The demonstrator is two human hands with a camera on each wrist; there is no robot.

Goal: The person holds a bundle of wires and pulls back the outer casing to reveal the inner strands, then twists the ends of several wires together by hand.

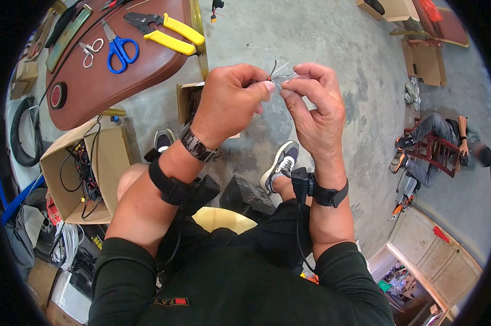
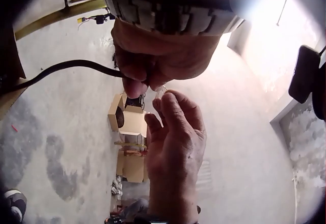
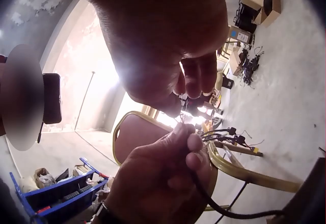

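Note:
My left hand grips a black cable close to its end, thumb and index finger pressed together. Thin pale strands and a short dark wire stick out past the fingertips. Facing it, my right hand pinches some of the fine strands between thumb and fingers. In the left wrist view the cable runs off to the left, away from the hand. The cable's very end is hidden by the fingers.
On a brown padded seat lie yellow-handled wire strippers, blue scissors, small folding scissors and a round tin. Below stands a cardboard box of dark cables. Another person sits at the right.

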